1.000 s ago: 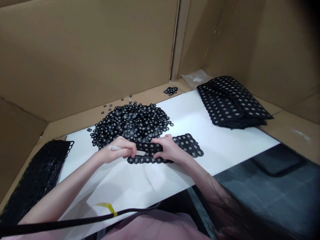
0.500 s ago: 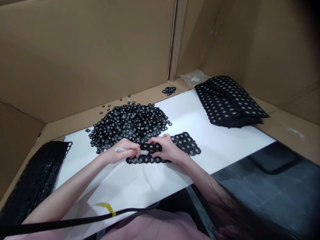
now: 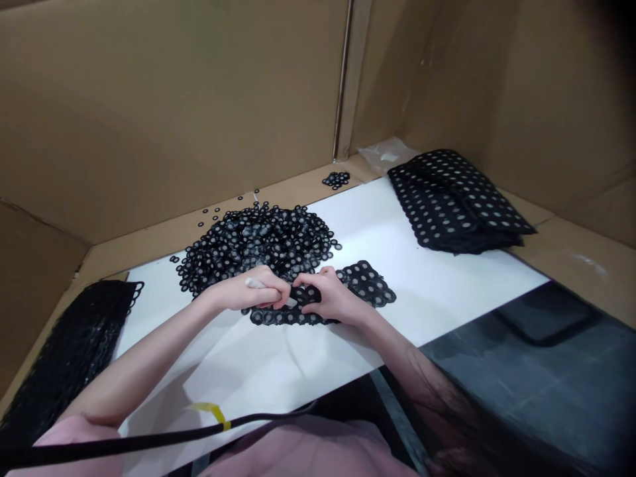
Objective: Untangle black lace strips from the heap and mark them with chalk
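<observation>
My left hand (image 3: 265, 291) is closed around a slim white pen-like tool (image 3: 254, 283). The tool's tip points right, down onto a black sheet with rows of grey dots (image 3: 368, 283). My right hand (image 3: 332, 297) grips the middle of that sheet, thumb and forefinger curved around a dotted part of it. Several dots between the two hands are partly covered by my fingers. Just behind the hands lies a large heap of small black rings or discs with pale centres (image 3: 263, 235). Where the tip touches is too small to make out.
At the back right sits a folded stack of black dotted sheets (image 3: 452, 205), with a clear plastic bag (image 3: 385, 154) behind it. A black lattice-like bundle (image 3: 69, 344) lies on the left. Cardboard walls (image 3: 199, 119) surround the white tabletop (image 3: 437, 291). A black cable (image 3: 163, 438) crosses in front.
My left hand has moved right with the white tool, closer to my right hand, and the tool has tilted more steeply. My right hand stays on the sheet almost unmoved.
</observation>
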Demonstrator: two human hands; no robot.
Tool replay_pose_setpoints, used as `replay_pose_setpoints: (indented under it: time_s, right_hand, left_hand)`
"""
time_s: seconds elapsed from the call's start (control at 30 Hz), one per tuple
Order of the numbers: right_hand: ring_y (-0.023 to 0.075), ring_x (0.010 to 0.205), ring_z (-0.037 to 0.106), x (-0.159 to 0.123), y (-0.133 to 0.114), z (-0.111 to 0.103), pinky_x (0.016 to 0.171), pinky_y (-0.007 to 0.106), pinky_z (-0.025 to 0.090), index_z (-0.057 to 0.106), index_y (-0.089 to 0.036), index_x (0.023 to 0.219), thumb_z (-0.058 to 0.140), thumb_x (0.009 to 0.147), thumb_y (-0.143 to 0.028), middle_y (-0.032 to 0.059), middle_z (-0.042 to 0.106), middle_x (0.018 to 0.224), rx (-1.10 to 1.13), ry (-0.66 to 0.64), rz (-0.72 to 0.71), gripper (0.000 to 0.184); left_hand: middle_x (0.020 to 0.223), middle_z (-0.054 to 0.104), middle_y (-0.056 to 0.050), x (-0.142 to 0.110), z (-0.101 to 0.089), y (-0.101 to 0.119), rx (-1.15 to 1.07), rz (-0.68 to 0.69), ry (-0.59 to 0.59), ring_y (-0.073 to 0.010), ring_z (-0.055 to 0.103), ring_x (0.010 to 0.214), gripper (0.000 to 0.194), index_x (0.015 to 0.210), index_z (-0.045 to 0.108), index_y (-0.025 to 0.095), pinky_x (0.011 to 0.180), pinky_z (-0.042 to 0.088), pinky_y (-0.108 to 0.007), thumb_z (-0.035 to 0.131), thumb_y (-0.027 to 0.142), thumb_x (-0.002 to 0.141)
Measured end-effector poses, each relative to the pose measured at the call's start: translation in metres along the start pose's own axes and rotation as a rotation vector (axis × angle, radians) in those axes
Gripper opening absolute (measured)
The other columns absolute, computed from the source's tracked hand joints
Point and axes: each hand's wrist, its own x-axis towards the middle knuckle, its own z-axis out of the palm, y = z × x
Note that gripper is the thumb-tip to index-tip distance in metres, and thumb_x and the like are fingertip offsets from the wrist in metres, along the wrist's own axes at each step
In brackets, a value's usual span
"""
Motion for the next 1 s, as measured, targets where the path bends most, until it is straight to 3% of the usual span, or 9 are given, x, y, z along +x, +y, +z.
replay_pose_setpoints:
  time_s: [0.37, 0.7, 1.0]
  right_hand:
    - [0.0213, 0.092, 0.052, 0.0, -0.001, -0.001, 0.083, 0.033, 0.032, 0.058, -0.023, 0.102, 0.075, 0.066, -0.021, 0.0006, 0.062, 0.087, -0.006, -0.016, -0.005, 0.04]
    - [0.0188, 0.085, 0.054, 0.0, -0.001, -0.001, 0.083, 0.032, 0.031, 0.058, -0.021, 0.101, 0.077, 0.064, -0.019, -0.0011, 0.063, 0.082, -0.007, -0.012, -0.012, 0.041]
    - [0.0196, 0.085, 0.057, 0.001, 0.003, 0.003, 0.085, 0.033, 0.028, 0.057, -0.022, 0.098, 0.075, 0.067, -0.024, -0.0011, 0.066, 0.084, -0.044, -0.001, -0.022, 0.036]
  left_hand:
    - [0.046, 0.044, 0.003, 0.0, -0.004, -0.01, -0.103, -0.002, 0.008, -0.0094, 0.041, 0.045, 0.025, 0.061, 0.053, 0.015, 0.048, 0.032, -0.022, 0.036, 0.014, 0.079]
    - [0.049, 0.045, 0.003, 0.001, 0.003, -0.005, -0.012, 0.036, -0.027, -0.0092, 0.041, 0.047, 0.025, 0.063, 0.053, 0.015, 0.052, 0.032, -0.022, 0.036, 0.015, 0.081]
    - [0.05, 0.046, 0.003, -0.005, 0.013, -0.015, -0.035, 0.018, 0.067, -0.0089, 0.044, 0.049, 0.028, 0.065, 0.056, 0.014, 0.053, 0.033, -0.021, 0.036, 0.017, 0.084]
